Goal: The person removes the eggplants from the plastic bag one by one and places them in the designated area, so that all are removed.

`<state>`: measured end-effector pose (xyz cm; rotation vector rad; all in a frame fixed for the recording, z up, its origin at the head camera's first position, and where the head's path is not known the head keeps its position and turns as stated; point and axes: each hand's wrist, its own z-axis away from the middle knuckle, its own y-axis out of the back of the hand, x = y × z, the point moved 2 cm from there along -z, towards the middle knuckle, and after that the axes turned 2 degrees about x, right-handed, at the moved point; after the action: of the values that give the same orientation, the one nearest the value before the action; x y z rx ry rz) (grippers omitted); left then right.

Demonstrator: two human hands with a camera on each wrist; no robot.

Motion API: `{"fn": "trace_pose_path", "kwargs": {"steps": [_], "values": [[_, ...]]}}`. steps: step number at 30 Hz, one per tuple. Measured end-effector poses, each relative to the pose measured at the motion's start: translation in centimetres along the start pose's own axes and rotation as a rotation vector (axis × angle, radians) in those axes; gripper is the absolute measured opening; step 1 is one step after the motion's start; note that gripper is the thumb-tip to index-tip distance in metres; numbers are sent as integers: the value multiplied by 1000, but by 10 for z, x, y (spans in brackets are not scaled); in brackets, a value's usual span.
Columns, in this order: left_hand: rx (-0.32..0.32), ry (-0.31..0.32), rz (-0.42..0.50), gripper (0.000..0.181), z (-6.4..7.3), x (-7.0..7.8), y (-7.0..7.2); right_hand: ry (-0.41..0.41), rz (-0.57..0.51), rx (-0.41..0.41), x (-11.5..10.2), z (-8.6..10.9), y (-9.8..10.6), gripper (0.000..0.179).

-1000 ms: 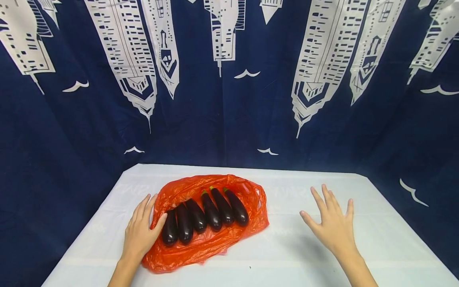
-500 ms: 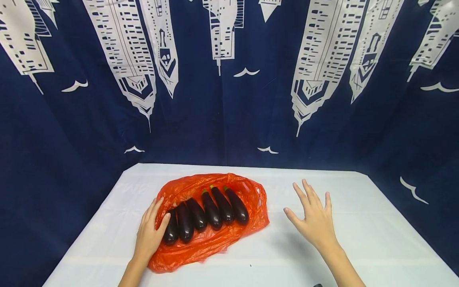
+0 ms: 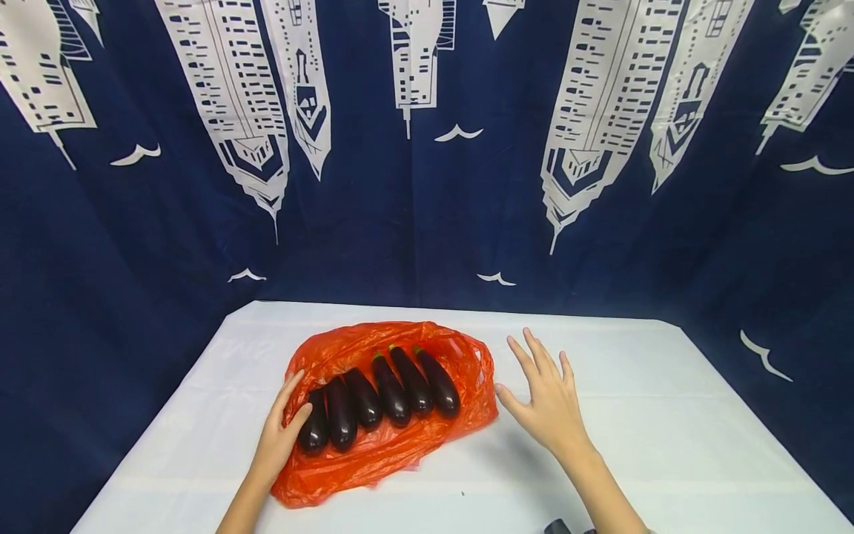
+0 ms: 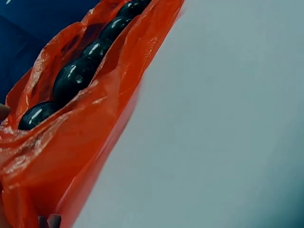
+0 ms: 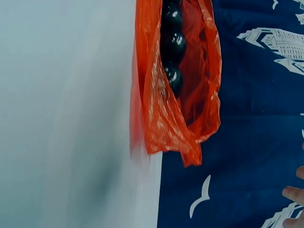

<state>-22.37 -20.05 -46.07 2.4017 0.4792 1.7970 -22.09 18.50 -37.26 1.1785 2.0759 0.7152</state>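
An open orange-red plastic bag (image 3: 333, 478) lies on the white table, with several dark purple eggplants (image 3: 392, 400) side by side in it. At the bag's left edge is my left hand (image 3: 276, 437), fingers extended, its thumb over the end eggplant (image 3: 312, 434). In the left wrist view only slivers of that hand show beside the crumpled bag (image 4: 85, 142). My right hand (image 3: 550, 408) hovers just right of the bag, fingers spread and holding nothing. Its fingertips (image 5: 294, 194) appear at the right border of the right wrist view, apart from the bag (image 5: 161, 118).
The white table (image 3: 667, 430) extends right of the bag and in front of it. A dark blue cloth (image 3: 414, 245) with white building and bird prints hangs behind. A small dark object (image 3: 557, 527) shows at the bottom edge by my right forearm.
My right hand has moved left, from well out over the table to close beside the bag. My left hand has shifted slightly right over the bag's edge. The eggplants have stayed put.
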Motion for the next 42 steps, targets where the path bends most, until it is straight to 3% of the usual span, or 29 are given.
{"fn": "trace_pose_path", "kwargs": {"steps": [7, 12, 21, 31, 42], "values": [[-29, -69, 31, 34, 2, -1, 1, 6, -31, -44, -11, -5, -11, 69], [-38, -4, 6, 31, 2, -4, 3, 22, -41, -78, -16, -6, -18, 67], [4, 82, -12, 38, 0, -4, 5, 77, -45, -70, -24, -11, -27, 63], [-6, 113, 42, 43, -2, -7, 4, 133, -75, -62, -31, -14, -34, 60], [7, 156, 34, 45, 0, -6, 3, 53, -151, -303, -37, -16, -54, 58]]}}
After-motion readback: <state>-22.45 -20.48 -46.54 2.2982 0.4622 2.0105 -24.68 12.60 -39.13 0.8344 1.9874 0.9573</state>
